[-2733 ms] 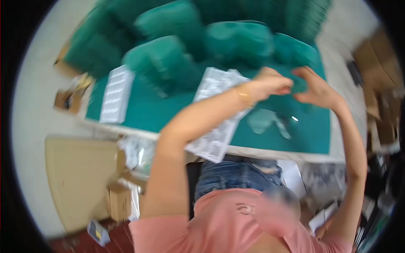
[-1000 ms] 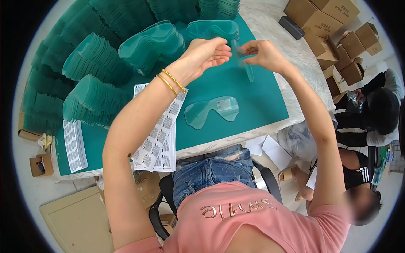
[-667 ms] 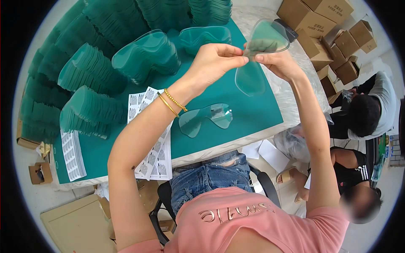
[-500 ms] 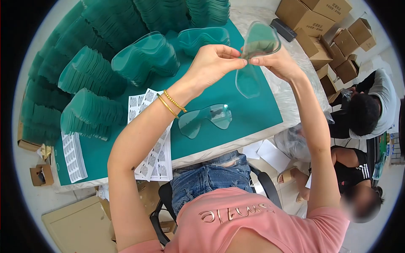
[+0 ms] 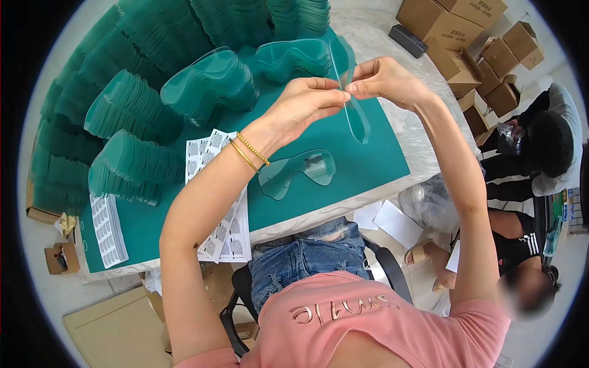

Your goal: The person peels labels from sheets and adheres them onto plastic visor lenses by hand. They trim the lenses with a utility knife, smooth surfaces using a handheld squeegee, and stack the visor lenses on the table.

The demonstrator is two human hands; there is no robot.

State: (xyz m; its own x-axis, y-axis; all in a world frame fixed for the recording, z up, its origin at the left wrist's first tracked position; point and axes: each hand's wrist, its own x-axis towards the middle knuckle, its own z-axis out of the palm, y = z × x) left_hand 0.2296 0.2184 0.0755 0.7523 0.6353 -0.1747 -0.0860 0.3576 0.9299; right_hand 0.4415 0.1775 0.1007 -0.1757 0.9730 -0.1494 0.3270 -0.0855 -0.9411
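One clear goggle-shaped lens (image 5: 358,124), held nearly edge-on above the green mat (image 5: 294,213), its narrow middle pinched between thumb and fingers of both left hand (image 5: 311,101) and right hand (image 5: 381,81). One second lens (image 5: 277,182), lying flat on the mat, nearer the body. Printed sheets (image 5: 237,228), partly behind the left forearm. Lens stacks (image 5: 211,83), several, towards the mat's far side. Two gold bracelets (image 5: 248,153), left wrist.

Pink short-sleeved top (image 5: 368,334) with metallic lettering (image 5: 337,310), faded blue jeans (image 5: 300,257), two gold bracelets (image 5: 253,148), one beaded
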